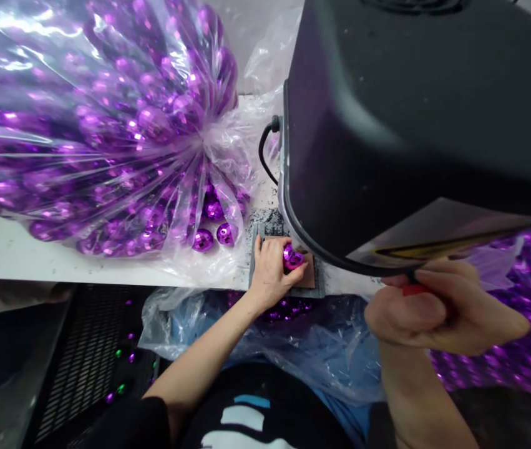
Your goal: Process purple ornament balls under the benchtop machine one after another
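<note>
My left hand grasps 1 purple ball over the brown pad; well rightward, my right hand clenches the red handle.

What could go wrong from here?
The left hand holds a purple ball close under the black machine housing, so fingers might get pinched if anything there moves. Two loose balls by the bag's gathered neck could roll off the white table; the bag itself might spill more.
</note>
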The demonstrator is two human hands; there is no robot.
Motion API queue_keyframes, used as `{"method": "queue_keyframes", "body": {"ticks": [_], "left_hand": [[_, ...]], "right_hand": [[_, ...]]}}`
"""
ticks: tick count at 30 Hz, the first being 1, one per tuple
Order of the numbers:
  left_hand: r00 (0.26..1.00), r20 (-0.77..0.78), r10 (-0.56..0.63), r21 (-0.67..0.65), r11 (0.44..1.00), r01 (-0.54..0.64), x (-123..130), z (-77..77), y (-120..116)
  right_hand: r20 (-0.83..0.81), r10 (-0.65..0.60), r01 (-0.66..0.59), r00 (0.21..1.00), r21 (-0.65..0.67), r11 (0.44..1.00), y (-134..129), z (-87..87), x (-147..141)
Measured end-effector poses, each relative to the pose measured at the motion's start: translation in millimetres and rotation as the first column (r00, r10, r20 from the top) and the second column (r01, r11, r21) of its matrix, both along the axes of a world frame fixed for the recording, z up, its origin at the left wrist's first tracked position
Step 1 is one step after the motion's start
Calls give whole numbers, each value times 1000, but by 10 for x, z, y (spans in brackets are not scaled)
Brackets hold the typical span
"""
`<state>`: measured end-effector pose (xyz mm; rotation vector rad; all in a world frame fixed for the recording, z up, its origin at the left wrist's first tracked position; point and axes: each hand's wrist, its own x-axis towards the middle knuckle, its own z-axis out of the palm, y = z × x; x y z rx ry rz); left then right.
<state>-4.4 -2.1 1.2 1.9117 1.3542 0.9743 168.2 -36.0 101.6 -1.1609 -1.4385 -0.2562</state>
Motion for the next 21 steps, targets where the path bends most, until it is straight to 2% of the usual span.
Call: {"method": "queue_keyframes", "body": {"ticks": [3, 9, 13, 21], "left_hand": [[1000, 17, 19, -4, 1000, -19, 6, -22, -6], [999, 33, 31, -15, 999, -31, 12, -30, -8], [1000, -12, 6, -7, 1000, -6, 8, -25, 10], [996, -84, 40, 66, 997, -35, 6, -42, 30]], "right_hand": [[95, -63, 47, 993, 161, 986, 43, -2, -22], [23, -119, 108, 993, 278, 955, 172, -68, -111], [-4, -103, 100, 995, 278, 955, 166, -120, -141], [70, -47, 37, 996, 138, 990, 46, -130, -77]]}}
